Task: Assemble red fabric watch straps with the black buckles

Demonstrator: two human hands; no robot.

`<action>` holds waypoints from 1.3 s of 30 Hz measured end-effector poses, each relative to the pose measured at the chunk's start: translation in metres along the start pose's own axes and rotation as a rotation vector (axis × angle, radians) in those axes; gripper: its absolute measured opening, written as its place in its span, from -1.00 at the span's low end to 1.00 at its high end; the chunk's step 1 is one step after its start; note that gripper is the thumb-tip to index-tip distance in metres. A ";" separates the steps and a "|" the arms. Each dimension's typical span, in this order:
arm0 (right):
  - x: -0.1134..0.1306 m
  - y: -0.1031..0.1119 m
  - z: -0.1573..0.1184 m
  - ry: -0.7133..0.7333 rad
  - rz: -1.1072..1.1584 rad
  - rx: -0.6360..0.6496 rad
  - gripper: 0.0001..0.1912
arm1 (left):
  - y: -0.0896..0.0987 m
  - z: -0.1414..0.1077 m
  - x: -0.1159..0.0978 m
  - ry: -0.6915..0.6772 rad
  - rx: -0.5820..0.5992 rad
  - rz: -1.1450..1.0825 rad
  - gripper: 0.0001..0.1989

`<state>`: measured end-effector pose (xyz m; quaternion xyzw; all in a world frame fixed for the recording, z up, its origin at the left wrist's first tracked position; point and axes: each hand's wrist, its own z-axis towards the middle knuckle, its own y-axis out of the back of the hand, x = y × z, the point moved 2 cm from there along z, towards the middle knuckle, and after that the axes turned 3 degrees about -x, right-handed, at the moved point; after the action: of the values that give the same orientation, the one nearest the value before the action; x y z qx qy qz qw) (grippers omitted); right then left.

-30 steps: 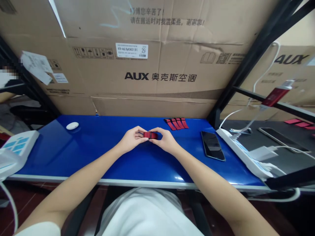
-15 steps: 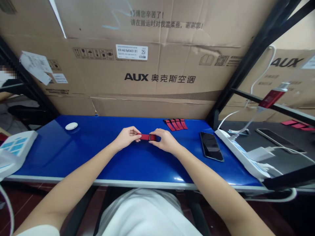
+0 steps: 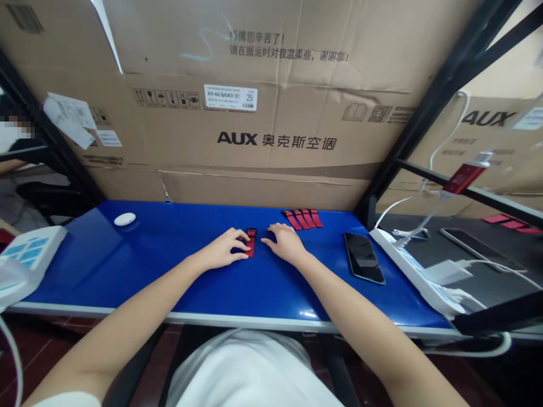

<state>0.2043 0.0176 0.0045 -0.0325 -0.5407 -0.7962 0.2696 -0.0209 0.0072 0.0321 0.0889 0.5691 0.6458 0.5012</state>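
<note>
A short red strap (image 3: 251, 244) with a black buckle at its far end lies lengthwise on the blue tabletop (image 3: 203, 294). My left hand (image 3: 223, 249) is beside it, thumb and fingers spread apart, with the fingertips at the strap's left edge. Just to the right of the strap, my right hand (image 3: 287, 243) hovers low over the table or rests on it, fingers loosely curved and apart, holding nothing. Beyond that hand, several similar red straps (image 3: 303, 219) with black buckles lie side by side in a row.
A dark phone (image 3: 363, 258) lies at the right, near a white power strip (image 3: 418, 271) with plugs and cables. At the far left are a white oval object (image 3: 124, 219) and another power strip (image 3: 29, 257). A large cardboard box (image 3: 271, 186) walls off the back.
The strap held level between both hands now lies on the table, turned to point away from me. My right hand has let go of it; my left fingers have spread.
</note>
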 end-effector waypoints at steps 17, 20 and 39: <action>0.018 -0.007 -0.015 0.039 -0.026 0.219 -0.17 | -0.024 0.008 0.020 0.068 -0.106 0.223 -0.62; 0.018 -0.007 -0.014 0.040 -0.035 0.220 -0.16 | -0.023 0.006 0.023 0.107 -0.122 0.244 -0.57; 0.007 -0.019 0.019 0.048 -0.025 0.237 -0.16 | -0.008 0.009 0.034 0.045 -0.011 0.174 -0.50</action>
<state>0.1855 0.0368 -0.0011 0.0253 -0.6249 -0.7304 0.2746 -0.0270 0.0372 0.0128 0.1206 0.5667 0.6920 0.4306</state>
